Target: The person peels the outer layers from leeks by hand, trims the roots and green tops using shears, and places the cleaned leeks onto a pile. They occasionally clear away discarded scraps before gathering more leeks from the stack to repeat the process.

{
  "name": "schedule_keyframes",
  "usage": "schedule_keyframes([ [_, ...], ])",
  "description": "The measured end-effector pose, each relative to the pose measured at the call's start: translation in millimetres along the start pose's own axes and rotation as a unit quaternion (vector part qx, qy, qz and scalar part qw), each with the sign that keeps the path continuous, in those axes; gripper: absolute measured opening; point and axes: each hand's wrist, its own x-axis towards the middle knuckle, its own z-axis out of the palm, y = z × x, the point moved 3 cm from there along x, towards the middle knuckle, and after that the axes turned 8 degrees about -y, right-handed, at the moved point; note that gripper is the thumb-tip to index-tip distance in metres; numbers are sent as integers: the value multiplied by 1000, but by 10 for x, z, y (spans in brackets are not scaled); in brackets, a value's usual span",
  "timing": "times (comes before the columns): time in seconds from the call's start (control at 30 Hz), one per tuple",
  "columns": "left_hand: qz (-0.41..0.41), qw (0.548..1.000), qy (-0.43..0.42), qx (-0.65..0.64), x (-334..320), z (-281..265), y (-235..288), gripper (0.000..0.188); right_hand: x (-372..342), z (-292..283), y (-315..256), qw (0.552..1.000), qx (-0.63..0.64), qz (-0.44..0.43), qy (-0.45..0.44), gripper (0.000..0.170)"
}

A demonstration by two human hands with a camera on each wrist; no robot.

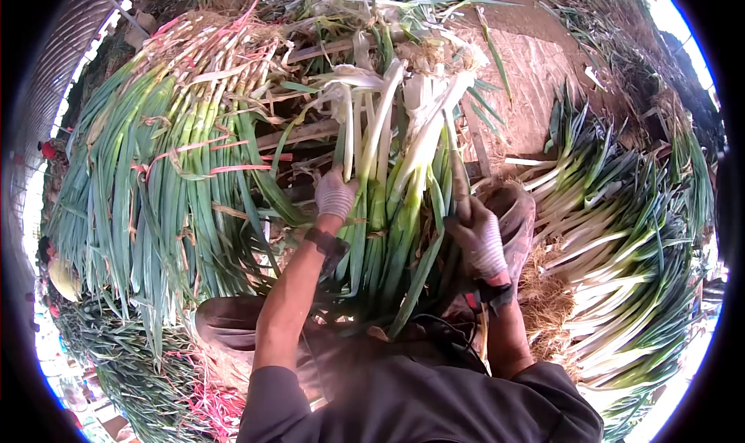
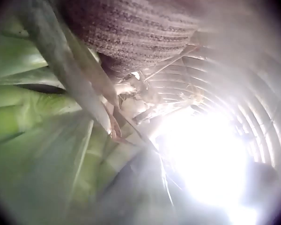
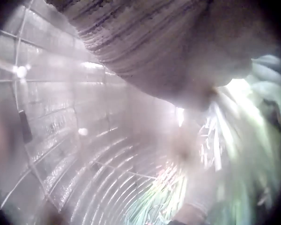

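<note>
Fingers of right hand [image 1: 479, 237] grip brown stalk [image 1: 458, 163]; left hand [image 1: 336, 196] seems to hold pale stalk [image 1: 348, 125]. Leeks [image 1: 378, 210] between hands. Probably sorting; next move likely calls for evening bunch.

Some fingers of the left hand [image 1: 336, 196] seem hidden behind the central green-onion bunch [image 1: 376, 210]. Below that bunch, the person's dark shirt [image 1: 419, 404] is cut off. Right of it, the right hand [image 1: 477, 239] blurs in its wrist view; beyond it, glare swallows part of the ribbed covering [image 2: 264, 112].
</note>
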Motion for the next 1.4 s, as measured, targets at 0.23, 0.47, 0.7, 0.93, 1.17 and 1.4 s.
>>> schedule_keyframes([
  [0.23, -18, 997, -75, 8, 95, -12, 222, 57, -214, -234, 83, 1000, -3, 10, 27, 29],
  [0.47, -44, 991, -110, 68, 340, 150, 115, 68, -653, 67, 150, 982, -177, -32, -59, 55],
  [0.7, -50, 988, -128, -70, 797, 364, -653, 57, -994, -101, 136, 906, -351, -15, -236, 81],
  [0.93, -64, 965, -142, -211, 642, 115, -294, 45, 323, 622, -673, 974, -155, -94, -133, 34],
  [1.17, -76, 945, -127, -293, 960, 765, -655, 54, 1993, 1597, 83, 930, -324, 175, -13, 78],
  [1.4, -5, 915, -160, -371, 705, 127, -581, 38, 2089, 1556, -50, 905, -360, 211, -85, 87],
])
